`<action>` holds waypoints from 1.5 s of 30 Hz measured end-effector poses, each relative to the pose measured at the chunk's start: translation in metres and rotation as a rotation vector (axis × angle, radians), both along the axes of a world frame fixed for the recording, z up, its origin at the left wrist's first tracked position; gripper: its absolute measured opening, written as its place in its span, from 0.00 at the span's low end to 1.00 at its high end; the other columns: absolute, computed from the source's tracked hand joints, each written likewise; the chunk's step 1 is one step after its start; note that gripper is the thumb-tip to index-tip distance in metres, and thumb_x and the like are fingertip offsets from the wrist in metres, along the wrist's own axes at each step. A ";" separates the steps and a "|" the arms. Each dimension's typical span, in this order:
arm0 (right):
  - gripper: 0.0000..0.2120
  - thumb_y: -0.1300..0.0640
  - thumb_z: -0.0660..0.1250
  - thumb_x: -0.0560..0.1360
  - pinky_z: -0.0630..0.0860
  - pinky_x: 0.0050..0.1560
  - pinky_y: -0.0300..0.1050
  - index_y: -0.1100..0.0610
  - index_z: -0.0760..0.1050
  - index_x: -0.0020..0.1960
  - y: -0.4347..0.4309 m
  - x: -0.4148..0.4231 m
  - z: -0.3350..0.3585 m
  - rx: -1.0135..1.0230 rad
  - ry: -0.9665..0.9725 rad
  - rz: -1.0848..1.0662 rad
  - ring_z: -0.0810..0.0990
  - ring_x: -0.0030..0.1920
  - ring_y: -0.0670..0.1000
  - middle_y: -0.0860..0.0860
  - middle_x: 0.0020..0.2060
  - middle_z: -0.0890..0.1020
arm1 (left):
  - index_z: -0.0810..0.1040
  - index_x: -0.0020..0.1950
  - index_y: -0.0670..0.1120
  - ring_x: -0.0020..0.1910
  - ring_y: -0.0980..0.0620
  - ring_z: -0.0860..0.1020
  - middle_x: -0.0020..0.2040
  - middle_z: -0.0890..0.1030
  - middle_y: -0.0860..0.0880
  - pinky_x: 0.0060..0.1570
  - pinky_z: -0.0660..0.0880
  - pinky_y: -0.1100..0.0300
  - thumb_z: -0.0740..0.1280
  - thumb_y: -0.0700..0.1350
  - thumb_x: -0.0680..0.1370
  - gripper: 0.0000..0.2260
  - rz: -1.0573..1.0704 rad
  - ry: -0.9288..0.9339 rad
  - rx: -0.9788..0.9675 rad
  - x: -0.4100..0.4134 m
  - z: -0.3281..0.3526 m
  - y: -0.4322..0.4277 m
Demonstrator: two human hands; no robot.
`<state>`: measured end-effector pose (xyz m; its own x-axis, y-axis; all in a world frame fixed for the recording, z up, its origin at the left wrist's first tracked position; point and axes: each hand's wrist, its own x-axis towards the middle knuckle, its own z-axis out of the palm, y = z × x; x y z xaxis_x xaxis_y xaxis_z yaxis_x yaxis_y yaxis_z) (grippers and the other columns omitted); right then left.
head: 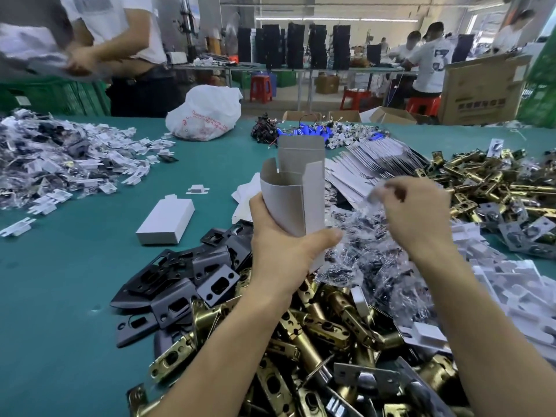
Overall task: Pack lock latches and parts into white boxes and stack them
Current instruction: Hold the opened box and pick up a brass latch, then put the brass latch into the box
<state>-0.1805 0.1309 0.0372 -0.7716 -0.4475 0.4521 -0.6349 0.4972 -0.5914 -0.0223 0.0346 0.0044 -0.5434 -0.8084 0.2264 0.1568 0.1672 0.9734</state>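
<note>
Packing, early: one closed box (165,221) lying unstacked on table (75,281); left hand (279,245) grips open box (293,203) upright; right hand (418,215) pinches blurred bag (376,192) beside it; latches (316,335) still heaped.

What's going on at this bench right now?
A person is packing lock parts at a green table. The left hand holds an open white box upright, flaps up. The right hand pinches a small plastic bag just right of the box, not yet inside. A closed white box lies on the table to the left. Brass latches and dark plates are piled in front.
</note>
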 end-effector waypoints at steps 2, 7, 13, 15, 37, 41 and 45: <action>0.10 0.56 0.65 0.80 0.68 0.30 0.41 0.45 0.83 0.46 0.008 0.021 0.026 -0.267 0.111 0.084 0.72 0.28 0.47 0.50 0.37 0.84 | 0.63 0.59 0.60 0.55 0.51 0.79 0.57 0.77 0.53 0.50 0.81 0.53 0.82 0.48 0.58 0.38 0.022 -0.047 -0.041 -0.001 0.001 0.001; 0.04 0.54 0.68 0.78 0.81 0.39 0.46 0.48 0.77 0.53 0.009 0.076 0.073 -0.645 0.263 0.247 0.82 0.38 0.45 0.41 0.40 0.81 | 0.62 0.62 0.57 0.58 0.50 0.74 0.59 0.71 0.52 0.56 0.77 0.48 0.80 0.48 0.62 0.36 0.064 -0.159 -0.149 0.000 -0.002 0.006; 0.05 0.59 0.68 0.76 0.70 0.45 0.42 0.56 0.80 0.51 -0.009 0.090 0.066 -0.340 0.351 0.227 0.77 0.34 0.47 0.42 0.31 0.77 | 0.62 0.61 0.56 0.58 0.47 0.70 0.55 0.68 0.53 0.52 0.74 0.53 0.78 0.43 0.64 0.34 0.173 -0.177 -0.285 -0.002 -0.002 0.007; 0.05 0.60 0.68 0.76 0.60 0.43 0.40 0.58 0.81 0.50 -0.010 0.088 0.062 -0.258 0.378 0.167 0.78 0.37 0.52 0.48 0.33 0.80 | 0.61 0.63 0.56 0.58 0.46 0.70 0.55 0.66 0.53 0.54 0.75 0.49 0.77 0.43 0.65 0.35 0.192 -0.198 -0.313 -0.002 -0.002 0.007; 0.16 0.36 0.59 0.75 0.68 0.49 0.50 0.41 0.76 0.57 0.005 0.091 0.046 0.277 -0.049 0.221 0.72 0.50 0.52 0.48 0.51 0.68 | 0.60 0.61 0.61 0.57 0.51 0.69 0.53 0.64 0.57 0.44 0.68 0.69 0.76 0.41 0.67 0.33 0.228 -0.154 -0.346 -0.001 -0.004 0.007; 0.19 0.40 0.68 0.73 0.64 0.47 0.49 0.46 0.69 0.59 0.003 0.097 0.045 0.208 0.045 0.172 0.65 0.48 0.50 0.49 0.52 0.69 | 0.61 0.59 0.61 0.57 0.53 0.71 0.54 0.67 0.57 0.44 0.72 0.72 0.78 0.44 0.68 0.32 0.217 -0.089 -0.315 -0.001 -0.001 0.011; 0.16 0.42 0.70 0.71 0.68 0.46 0.49 0.49 0.72 0.52 0.000 0.100 0.045 0.230 0.082 0.148 0.70 0.51 0.55 0.50 0.50 0.77 | 0.64 0.59 0.60 0.55 0.55 0.72 0.54 0.68 0.56 0.43 0.71 0.74 0.79 0.44 0.68 0.30 0.219 -0.044 -0.277 0.000 0.001 0.010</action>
<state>-0.0801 0.1310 0.0820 -0.6554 -0.6505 0.3837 -0.7514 0.5106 -0.4179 -0.0227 0.0446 0.0051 -0.3778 -0.8184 0.4331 0.0465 0.4504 0.8916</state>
